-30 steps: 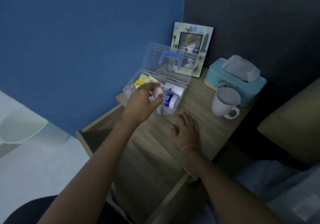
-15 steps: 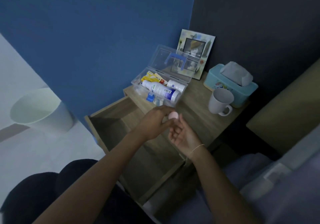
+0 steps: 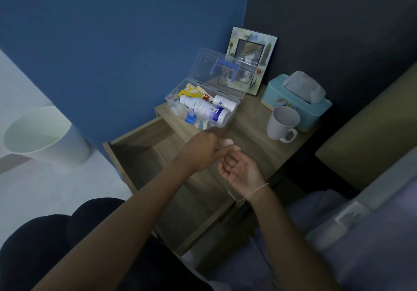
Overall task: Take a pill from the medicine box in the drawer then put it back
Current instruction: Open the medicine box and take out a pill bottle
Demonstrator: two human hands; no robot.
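Observation:
The clear medicine box [image 3: 236,108] stands open on the wooden nightstand [image 3: 252,137], its lid [image 3: 207,65] with a blue handle tipped back. Inside lie a large white bottle [image 3: 204,110], a small white bottle [image 3: 224,102] and yellow packets [image 3: 191,92]. The drawer [image 3: 144,148] below is pulled out. My left hand [image 3: 203,151] hovers over the nightstand's front edge, its fingertips pinching a small pale pink container [image 3: 227,142]. My right hand [image 3: 241,169] is cupped palm up just under it, with nothing visible in the palm.
A white mug [image 3: 282,124] and a teal tissue box [image 3: 295,103] stand right of the medicine box. A picture frame [image 3: 250,49] leans on the dark wall behind. A white bin [image 3: 45,137] sits on the floor at left. Bedding lies at lower right.
My left hand lifted the pale pink container out of the medicine box and drew it back toward me. My right hand left the tabletop and turned palm up beneath it.

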